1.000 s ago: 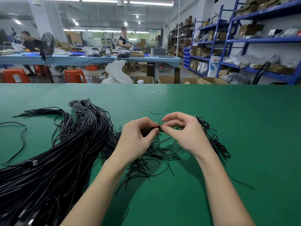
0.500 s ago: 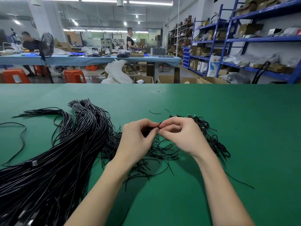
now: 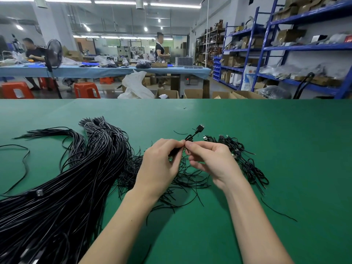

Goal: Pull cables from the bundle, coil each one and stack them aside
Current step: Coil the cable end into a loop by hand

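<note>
Where no writing reads, both hands (image 3: 190, 161) pinch one cable (image 3: 192, 135).

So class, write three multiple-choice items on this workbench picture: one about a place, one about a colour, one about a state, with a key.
1. Where does the big cable bundle lie?
A. left of the hands
B. right of the hands
C. on a shelf

2. What colour is the table?
A. blue
B. green
C. grey

3. What are both hands doing?
A. resting flat
B. pinching one cable
C. hanging idle

Key: A, the bundle fills the lower left; B, the surface is green; B, the left hand and right hand meet on the cable, its plug sticking up.
</note>
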